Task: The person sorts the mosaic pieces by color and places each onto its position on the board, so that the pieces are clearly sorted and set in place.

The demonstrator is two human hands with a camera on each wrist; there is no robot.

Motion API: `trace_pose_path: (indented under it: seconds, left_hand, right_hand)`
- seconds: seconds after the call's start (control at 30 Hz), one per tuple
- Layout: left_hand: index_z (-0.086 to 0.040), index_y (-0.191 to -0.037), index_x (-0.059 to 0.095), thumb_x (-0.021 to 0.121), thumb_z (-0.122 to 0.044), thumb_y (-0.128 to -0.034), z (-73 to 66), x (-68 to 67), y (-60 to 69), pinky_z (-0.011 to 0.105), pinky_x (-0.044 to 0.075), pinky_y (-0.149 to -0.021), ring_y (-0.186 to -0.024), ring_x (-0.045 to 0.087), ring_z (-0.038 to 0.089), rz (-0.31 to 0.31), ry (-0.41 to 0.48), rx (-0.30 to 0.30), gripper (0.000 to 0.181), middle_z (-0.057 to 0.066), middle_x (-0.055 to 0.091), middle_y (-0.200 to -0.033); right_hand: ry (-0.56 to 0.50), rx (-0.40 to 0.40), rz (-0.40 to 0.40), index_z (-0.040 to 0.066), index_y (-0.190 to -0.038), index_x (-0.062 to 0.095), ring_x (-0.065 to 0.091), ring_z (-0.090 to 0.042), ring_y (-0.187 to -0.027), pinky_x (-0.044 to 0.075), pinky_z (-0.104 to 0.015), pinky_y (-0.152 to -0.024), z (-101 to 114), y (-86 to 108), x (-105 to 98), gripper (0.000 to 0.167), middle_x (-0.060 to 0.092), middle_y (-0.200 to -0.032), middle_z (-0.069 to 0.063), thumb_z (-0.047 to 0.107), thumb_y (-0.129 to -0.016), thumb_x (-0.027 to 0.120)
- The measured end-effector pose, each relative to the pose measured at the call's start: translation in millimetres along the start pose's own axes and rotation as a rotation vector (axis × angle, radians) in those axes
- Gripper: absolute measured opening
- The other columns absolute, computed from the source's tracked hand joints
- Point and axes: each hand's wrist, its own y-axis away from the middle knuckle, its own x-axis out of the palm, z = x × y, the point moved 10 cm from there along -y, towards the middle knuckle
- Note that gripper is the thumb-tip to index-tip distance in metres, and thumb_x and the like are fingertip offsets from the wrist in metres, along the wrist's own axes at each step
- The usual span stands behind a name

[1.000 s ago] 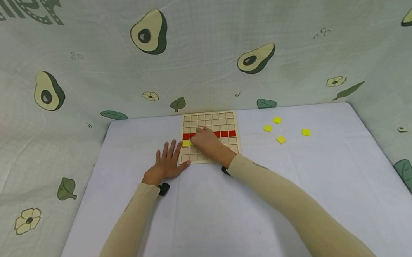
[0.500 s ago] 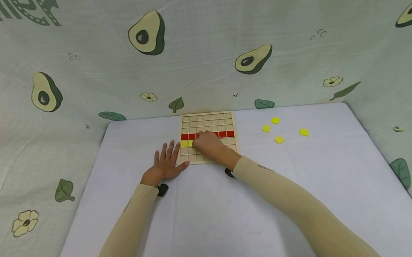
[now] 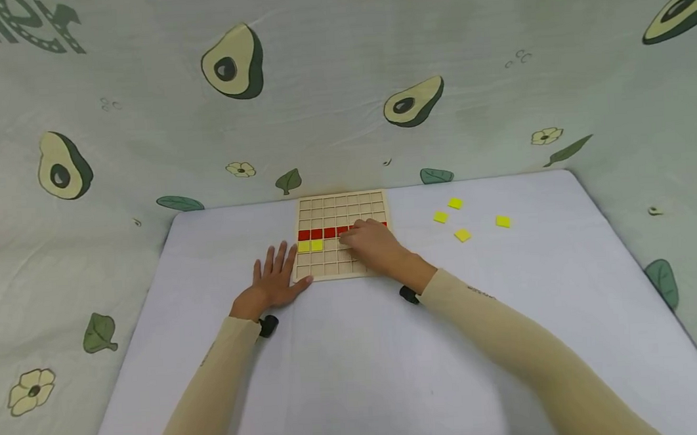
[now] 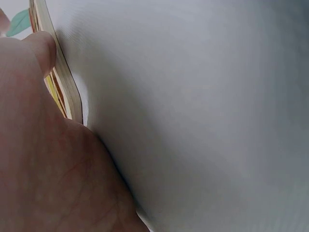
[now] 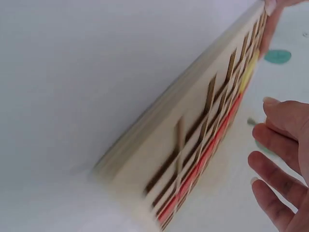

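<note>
A square wooden grid board (image 3: 336, 208) lies at the back middle of the table. Red square tiles (image 3: 316, 234) form a row across it, partly hidden behind my right hand. Just below that row, two yellow tiles (image 3: 310, 246) sit side by side in the leftmost cells. My left hand (image 3: 272, 284) lies flat with fingers spread at the board's left edge, its thumb at the lower left corner. Above the board is my right hand (image 3: 376, 245), to the right of the yellow tiles. In the right wrist view its fingers (image 5: 275, 145) are loosely bent and hold nothing.
Several loose yellow tiles (image 3: 462, 235) lie scattered on the white tabletop (image 3: 357, 375) right of the board. Behind the table hangs a cloth (image 3: 329, 80) printed with avocados and leaves. Each wrist wears a small black camera (image 3: 268, 325).
My right hand has moved right and off the second yellow tile, which now shows fully in its cell. My left hand has stayed at the board's edge. The head view has shifted slightly.
</note>
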Motion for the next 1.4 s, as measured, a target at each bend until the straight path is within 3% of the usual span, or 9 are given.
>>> trace_pose_path:
  seconds: [0.23,0.73,1.13,1.4]
  left_hand:
    - [-0.01,-0.17,-0.006,0.046,-0.062,-0.105,2.2,2.5,1.3,0.068,-0.012,-0.124,-0.161,-0.018,0.044,0.0,0.017,0.011,0.098,0.018,-0.016,-0.176]
    - [-0.01,-0.17,-0.006,0.046,-0.061,-0.1048,-0.9,-5.1,7.5,0.067,-0.015,-0.124,-0.16,-0.02,0.043,-0.003,0.042,0.02,0.098,0.018,-0.016,-0.176]
    - [-0.009,-0.17,-0.005,0.046,-0.06,-0.1051,-2.9,-5.3,7.5,0.067,-0.014,-0.124,-0.161,-0.019,0.043,-0.004,0.028,0.016,0.097,0.019,-0.015,-0.176]
    - [-0.01,-0.17,-0.005,0.046,-0.061,-0.1047,-6.0,-5.7,8.6,0.066,-0.014,-0.124,-0.161,-0.019,0.043,0.0,0.024,0.02,0.098,0.018,-0.015,-0.176]
  right_hand:
    - [-0.043,0.055,-0.048,0.007,-0.127,0.077,0.068,-0.028,-0.117,0.053,-0.042,-0.102,-37,42.0,-19,0.032,0.076,-0.129,-0.006,0.011,-0.096,0.079]
    - [-0.004,0.103,-0.19,0.0,-0.121,0.078,0.07,-0.033,-0.114,0.055,-0.049,-0.098,-89,122.2,-56,0.035,0.077,-0.124,-0.012,0.003,-0.087,0.085]
    - [0.002,0.195,-0.23,0.0,-0.116,0.08,0.07,-0.035,-0.107,0.055,-0.053,-0.094,-133,173.1,-59,0.034,0.079,-0.118,-0.014,-0.002,-0.083,0.086]
    - [0.004,0.25,-0.202,-0.004,-0.116,0.078,0.071,-0.038,-0.107,0.054,-0.057,-0.096,-153,188.8,-52,0.033,0.078,-0.116,-0.018,-0.003,-0.083,0.086]
